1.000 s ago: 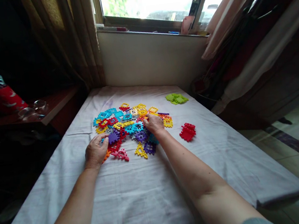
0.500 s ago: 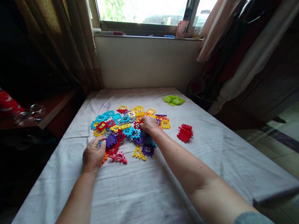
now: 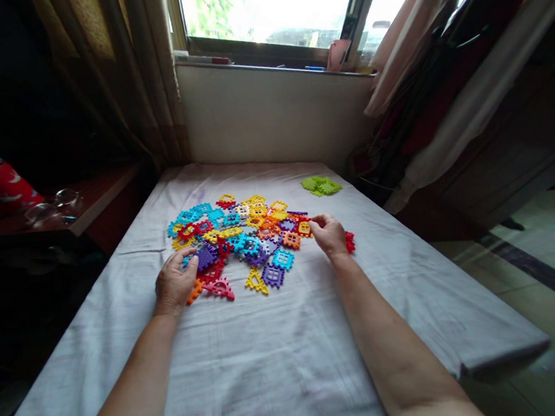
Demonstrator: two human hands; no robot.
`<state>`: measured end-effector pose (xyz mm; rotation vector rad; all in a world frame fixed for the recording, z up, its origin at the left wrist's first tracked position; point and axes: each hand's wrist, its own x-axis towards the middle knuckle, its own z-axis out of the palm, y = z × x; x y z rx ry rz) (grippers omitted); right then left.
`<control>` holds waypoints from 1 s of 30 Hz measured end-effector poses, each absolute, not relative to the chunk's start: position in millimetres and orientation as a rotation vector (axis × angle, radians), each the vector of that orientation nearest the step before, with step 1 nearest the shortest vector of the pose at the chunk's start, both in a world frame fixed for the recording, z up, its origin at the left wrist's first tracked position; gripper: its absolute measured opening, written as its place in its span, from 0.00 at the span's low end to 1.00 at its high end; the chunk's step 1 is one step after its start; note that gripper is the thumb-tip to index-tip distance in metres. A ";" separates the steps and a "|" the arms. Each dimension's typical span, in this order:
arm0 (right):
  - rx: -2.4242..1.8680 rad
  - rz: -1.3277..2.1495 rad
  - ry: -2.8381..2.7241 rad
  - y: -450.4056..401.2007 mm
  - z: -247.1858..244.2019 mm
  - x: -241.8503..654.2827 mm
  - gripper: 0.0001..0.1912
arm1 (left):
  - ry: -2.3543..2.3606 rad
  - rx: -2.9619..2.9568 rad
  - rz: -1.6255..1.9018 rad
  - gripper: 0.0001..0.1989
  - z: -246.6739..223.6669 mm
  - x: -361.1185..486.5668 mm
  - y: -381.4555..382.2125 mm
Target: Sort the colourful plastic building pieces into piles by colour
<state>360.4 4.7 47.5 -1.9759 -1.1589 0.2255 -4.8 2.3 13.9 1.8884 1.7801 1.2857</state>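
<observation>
Single head view, facing forward and down across cloth-covered surface [image 3: 254,357] toward window [image 3: 269,8].

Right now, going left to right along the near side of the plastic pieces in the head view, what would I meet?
Left hand, pink triangular piece, yellow triangular piece, light-blue window piece, right hand.

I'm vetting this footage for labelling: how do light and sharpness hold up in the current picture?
Head view: window glare burns out to white; below the desk, near-black shadow; the sheet softly shaded; the pieces distinct in colour, though fine teeth blur; the forearms seemingly stretched by the wide lens.
</observation>
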 end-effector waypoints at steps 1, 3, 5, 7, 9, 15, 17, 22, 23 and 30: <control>-1.989 0.202 -1.107 -3.9 45.0 375.9 0.13 | 1.762 1.882 1.295 0.17 13.0 -2.5 2.1; -2.025 0.149 -0.988 -20.7 39.0 404.4 0.14 | 1.727 1.875 1.303 0.19 10.5 2.9 1.8; -2.060 0.114 -0.886 -34.4 32.3 426.5 0.15 | 1.691 1.884 1.295 0.21 8.1 7.3 1.9; -2.094 0.099 -0.840 -43.0 26.5 439.7 0.15 | 1.660 1.914 1.265 0.23 7.0 8.0 2.2; -2.127 0.044 -0.845 -46.5 23.0 443.2 0.17 | 1.625 1.980 1.176 0.27 8.3 3.5 1.9; -2.063 -0.215 -1.141 -43.1 26.7 406.3 0.18 | 1.620 2.322 0.556 0.48 15.7 -16.2 -9.3; -1.978 -0.225 -1.329 -42.0 30.0 382.4 0.17 | 1.685 2.370 0.430 0.50 14.8 -12.6 -14.3; -1.727 -0.131 -1.809 -45.9 38.4 311.0 0.13 | 1.794 2.394 0.471 0.44 10.1 11.5 -21.0; -1.669 -0.095 -1.917 -47.7 40.2 296.7 0.12 | 1.799 2.391 0.488 0.43 9.9 15.0 -21.4; -1.499 0.026 -2.391 -53.1 48.4 221.3 0.20 | 1.825 2.383 0.455 0.35 18.1 2.5 -19.3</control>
